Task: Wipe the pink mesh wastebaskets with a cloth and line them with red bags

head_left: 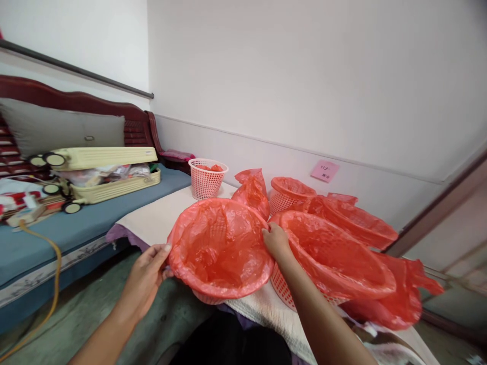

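Note:
A basket lined with a red plastic bag (224,253) is held up in front of me, its opening tilted toward me. The bag is folded over the rim all round, and little of the basket beneath shows. My left hand (150,263) grips the rim on the left, thumb on top and fingers underneath. On the opposite side my right hand (274,241) is closed on the rim. Right beside it stands another lined basket (281,286), its mesh side showing below the red bag.
Farther back are a white mesh basket (207,182) with red plastic inside, a loose red bag (251,195) and a lined basket (281,202). More red bags (395,294) lie at right. A pink note (324,171) is on the wall. A yellow suitcase (114,190) lies on the blue bed (114,213).

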The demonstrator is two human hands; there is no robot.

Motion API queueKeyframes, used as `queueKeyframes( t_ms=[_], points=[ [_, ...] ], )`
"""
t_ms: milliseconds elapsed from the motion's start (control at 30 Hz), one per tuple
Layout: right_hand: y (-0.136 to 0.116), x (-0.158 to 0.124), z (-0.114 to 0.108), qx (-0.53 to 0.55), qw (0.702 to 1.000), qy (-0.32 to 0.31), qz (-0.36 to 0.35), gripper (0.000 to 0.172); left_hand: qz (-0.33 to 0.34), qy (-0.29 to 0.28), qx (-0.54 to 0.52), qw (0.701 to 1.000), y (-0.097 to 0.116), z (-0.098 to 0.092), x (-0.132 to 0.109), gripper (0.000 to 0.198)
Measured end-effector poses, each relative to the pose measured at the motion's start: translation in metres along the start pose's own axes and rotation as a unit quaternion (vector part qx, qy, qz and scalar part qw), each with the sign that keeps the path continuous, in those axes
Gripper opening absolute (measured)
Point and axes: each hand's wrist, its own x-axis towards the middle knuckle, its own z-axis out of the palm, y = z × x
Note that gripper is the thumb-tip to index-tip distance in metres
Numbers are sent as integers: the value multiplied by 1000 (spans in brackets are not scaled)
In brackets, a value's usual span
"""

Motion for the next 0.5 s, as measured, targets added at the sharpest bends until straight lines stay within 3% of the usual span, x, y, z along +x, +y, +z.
queueKeyframes(
  t_ms=[133, 300, 433, 500],
  points=[
    [1, 0, 0, 3, 1000, 2, -2, 19, -24, 16, -62, 998, -9, -1, 11, 32],
    [2, 0, 0, 16, 1000, 2, -2, 20, -106, -2, -83, 991, -22, -7, 15, 4],
    [2, 0, 1, 34, 999, 2, 3, 20, -144, 13, -105, 984, -16, -9, 8, 19],
    [2, 1, 2, 46, 999, 2, 5, 20, -138, -7, -115, 984, -8, -7, 3, 21]
  ],
)
